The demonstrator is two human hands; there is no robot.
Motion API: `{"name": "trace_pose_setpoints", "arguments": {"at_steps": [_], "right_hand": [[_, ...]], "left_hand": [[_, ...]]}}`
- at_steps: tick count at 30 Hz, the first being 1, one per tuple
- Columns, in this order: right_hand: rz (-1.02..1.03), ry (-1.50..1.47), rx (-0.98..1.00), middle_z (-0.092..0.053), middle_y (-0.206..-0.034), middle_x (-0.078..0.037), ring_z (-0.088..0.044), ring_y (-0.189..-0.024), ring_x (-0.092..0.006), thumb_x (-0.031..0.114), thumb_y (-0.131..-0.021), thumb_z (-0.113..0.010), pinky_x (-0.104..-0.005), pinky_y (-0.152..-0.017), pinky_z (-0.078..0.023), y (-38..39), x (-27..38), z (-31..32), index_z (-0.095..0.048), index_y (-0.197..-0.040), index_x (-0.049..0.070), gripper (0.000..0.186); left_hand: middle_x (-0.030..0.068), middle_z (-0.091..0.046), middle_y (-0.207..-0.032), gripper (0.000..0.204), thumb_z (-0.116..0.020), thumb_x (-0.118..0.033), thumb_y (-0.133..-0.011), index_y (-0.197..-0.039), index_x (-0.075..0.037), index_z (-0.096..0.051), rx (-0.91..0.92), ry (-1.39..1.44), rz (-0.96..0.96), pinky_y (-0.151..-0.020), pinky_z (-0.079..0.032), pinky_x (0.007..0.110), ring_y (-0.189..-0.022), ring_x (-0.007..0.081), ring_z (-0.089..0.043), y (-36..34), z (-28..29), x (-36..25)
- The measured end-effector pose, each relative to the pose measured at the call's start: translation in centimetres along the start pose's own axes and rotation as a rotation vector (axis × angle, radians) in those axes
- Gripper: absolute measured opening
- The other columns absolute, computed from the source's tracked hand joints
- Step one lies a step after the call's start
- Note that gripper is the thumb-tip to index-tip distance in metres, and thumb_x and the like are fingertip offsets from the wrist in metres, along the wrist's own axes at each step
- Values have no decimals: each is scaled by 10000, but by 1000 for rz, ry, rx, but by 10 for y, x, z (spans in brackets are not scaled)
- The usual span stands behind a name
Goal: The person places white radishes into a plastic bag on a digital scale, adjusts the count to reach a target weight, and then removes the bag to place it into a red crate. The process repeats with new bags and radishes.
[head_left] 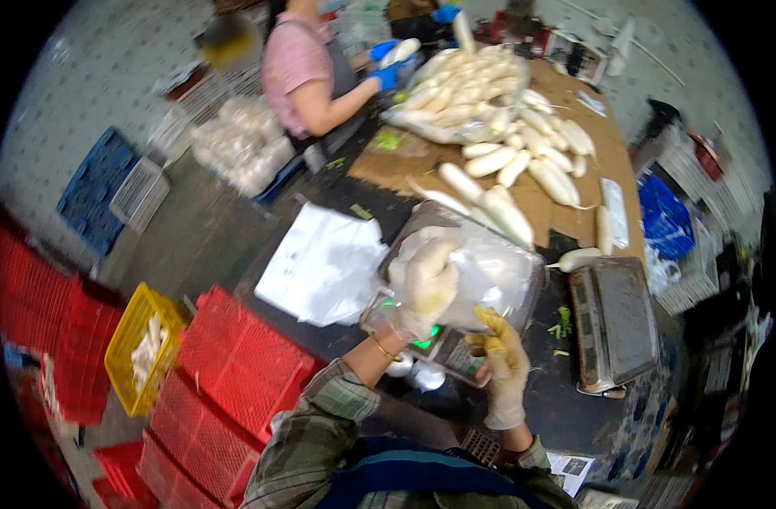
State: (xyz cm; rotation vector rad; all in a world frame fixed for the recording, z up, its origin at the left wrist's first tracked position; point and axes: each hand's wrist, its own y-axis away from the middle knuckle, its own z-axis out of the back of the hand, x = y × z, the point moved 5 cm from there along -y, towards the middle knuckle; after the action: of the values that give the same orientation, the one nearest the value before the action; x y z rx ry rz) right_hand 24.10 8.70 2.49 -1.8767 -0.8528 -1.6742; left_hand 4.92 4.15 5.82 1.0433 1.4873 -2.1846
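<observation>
A clear plastic bag [498, 267] lies on a metal scale [464, 356] with green lit digits. My left hand [424, 284], in a pale glove, has its fingers curled on the bag's left part. My right hand [500, 365], in a stained pale glove, is at the bag's near edge, thumb and forefinger closed on the plastic. A stack of white plastic sheets or bags [316, 263] lies left of the scale. Small white round objects [426, 377] sit at the table's near edge, partly behind my left arm.
A cardboard-covered table end [613, 140] holds many white radishes [553, 178]. A co-worker [303, 76] in blue gloves holds a radish, another blue glove beyond. Red crates [218, 356] and a yellow crate [129, 382] stand lower left; another scale [617, 318] is at right.
</observation>
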Motion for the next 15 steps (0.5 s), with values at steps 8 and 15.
{"name": "trace_pose_setpoints", "arguments": {"at_steps": [8, 15], "right_hand": [[58, -74, 473, -694, -965, -199, -659, -936, -304, 381, -1008, -477, -421, -879, -498, 81, 19, -76, -643, -905, -83, 504], [-476, 117, 744, -701, -999, -157, -662, -915, -226, 606, -990, -388, -330, -810, -502, 149, -89, -169, -622, -1158, -72, 736]], "left_hand": [[23, -653, -875, 90, -615, -53, -892, -966, 0, -621, -228, 518, 680, -709, -498, 238, -800, 77, -595, 72, 161, -53], [69, -656, -811, 130, -596, -85, -882, -946, 16, -648, -601, 22, 938, -700, -499, 291, -752, 123, -597, 351, 347, 24]]}}
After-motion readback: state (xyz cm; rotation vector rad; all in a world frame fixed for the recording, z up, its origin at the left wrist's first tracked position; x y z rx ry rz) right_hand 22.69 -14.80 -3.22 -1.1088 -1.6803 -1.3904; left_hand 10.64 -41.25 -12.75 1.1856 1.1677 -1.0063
